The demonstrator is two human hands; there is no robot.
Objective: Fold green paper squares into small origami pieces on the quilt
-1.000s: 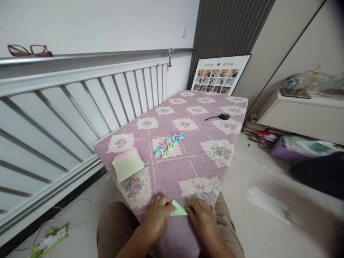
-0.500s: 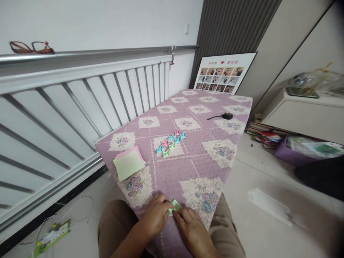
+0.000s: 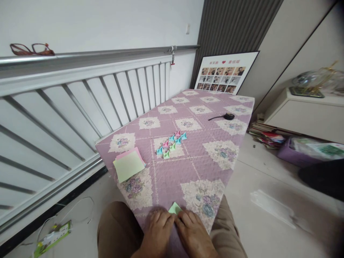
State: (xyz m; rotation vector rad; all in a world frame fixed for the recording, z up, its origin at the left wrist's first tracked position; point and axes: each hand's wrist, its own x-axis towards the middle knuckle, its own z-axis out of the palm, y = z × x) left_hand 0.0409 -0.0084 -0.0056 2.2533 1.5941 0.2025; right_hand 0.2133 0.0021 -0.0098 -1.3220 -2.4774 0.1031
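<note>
A small piece of light green paper [image 3: 175,208] lies folded on the table near its front edge. My left hand [image 3: 159,228] and my right hand [image 3: 192,229] sit side by side, fingers closed and pressed on the paper's lower part, which they hide. Only its pointed top shows between the fingertips. Farther up the table are several small folded paper pieces [image 3: 172,143] in pink, blue and green, set close together. To the left rests a stack of square paper sheets [image 3: 129,166], green on top with pink and blue edges under it.
A floral purple cloth [image 3: 172,179] covers the table. A black tape measure [image 3: 228,116] lies toward the far right. Along the left runs a white radiator [image 3: 107,96] with glasses [image 3: 32,49] on the pipe above. A power strip [image 3: 52,238] is on the floor at left.
The green paper has turned so that a point faces away from me. My left hand has swung round beside my right, and both press nearer the front edge.
</note>
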